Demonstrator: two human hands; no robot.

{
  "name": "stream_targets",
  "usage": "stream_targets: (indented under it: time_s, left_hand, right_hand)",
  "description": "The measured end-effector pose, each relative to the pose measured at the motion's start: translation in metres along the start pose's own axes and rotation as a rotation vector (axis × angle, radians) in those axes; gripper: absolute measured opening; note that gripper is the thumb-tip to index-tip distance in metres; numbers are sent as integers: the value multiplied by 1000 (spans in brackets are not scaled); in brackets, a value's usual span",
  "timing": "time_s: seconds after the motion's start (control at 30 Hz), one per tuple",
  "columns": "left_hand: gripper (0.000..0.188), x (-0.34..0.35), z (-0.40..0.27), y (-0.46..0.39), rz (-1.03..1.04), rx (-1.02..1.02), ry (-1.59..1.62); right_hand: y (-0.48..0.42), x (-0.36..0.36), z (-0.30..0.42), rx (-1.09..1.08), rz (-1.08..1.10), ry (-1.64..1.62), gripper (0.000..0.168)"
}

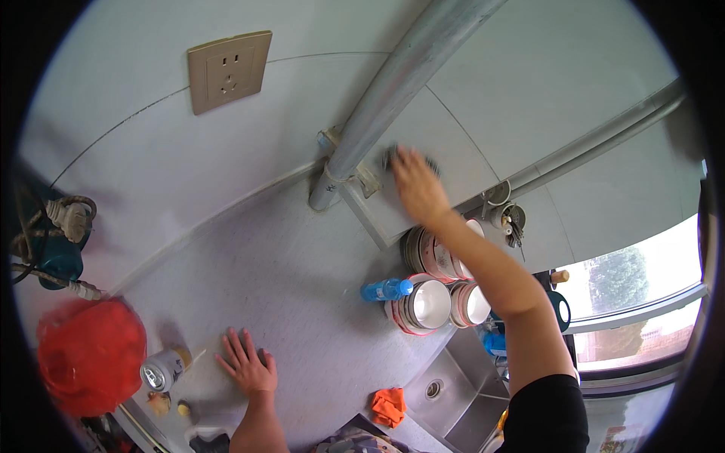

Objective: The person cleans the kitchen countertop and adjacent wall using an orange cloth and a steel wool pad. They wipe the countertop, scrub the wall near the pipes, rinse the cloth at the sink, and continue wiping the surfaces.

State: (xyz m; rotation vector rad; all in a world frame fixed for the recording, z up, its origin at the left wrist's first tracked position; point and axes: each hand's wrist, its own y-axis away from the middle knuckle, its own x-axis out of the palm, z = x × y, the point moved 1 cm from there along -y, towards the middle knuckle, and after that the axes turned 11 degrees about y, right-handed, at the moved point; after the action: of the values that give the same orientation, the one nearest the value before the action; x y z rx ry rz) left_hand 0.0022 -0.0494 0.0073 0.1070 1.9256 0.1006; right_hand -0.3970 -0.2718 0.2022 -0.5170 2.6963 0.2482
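Observation:
My right hand (416, 184) reaches up to the pale wall tiles (453, 141), blurred. A dark pad (389, 157), possibly a scouring pad, shows on both sides of its fingers, pressed against the tile; the hand covers its middle. Close by on the left runs a grey vertical pipe (396, 85) with a bracket. My left hand (249, 365) rests palm down on the grey countertop (272, 266), fingers spread, holding nothing. Left of it stands a drink can (163, 371).
Stacked bowls (430, 304), a blue bottle (385, 290) and a steel sink (453, 390) are at the right. An orange cloth (388, 406) lies by the sink. A red plastic bag (90, 357) and cables (68, 218) are at the left. A socket (229, 71) is on the wall.

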Motion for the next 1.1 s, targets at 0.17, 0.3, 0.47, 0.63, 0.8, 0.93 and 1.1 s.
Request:
stream_targets:
  time_s: [0.17,0.3,0.47,0.63,0.8,0.93,1.1]
  left_hand:
    - [68,3,4,1,-48,17,-1]
    - [70,0,-3,1,-17,5,20]
    - [70,-1,-1,1,-27,7,14]
    - [70,-3,-3,0,-34,-12,7]
    - [69,2,-3,3,-34,27,43]
    - [70,-10,-7,1,2,-7,14]
    - [68,-8,-4,2,-35,20,18]
  right_hand:
    - [24,-19,-26,139,-111,22,42]
    - [9,-51,-92,328,-172,24,39]
    - [70,-28,-7,-83,6,-68,37]
    - [105,-62,-73,233,-166,-173,41]
    - [103,-51,-52,24,-11,-173,37]
    - [99,-74,-127,380,-187,-154,36]
    - [115,-110,-194,635,-298,102,38]
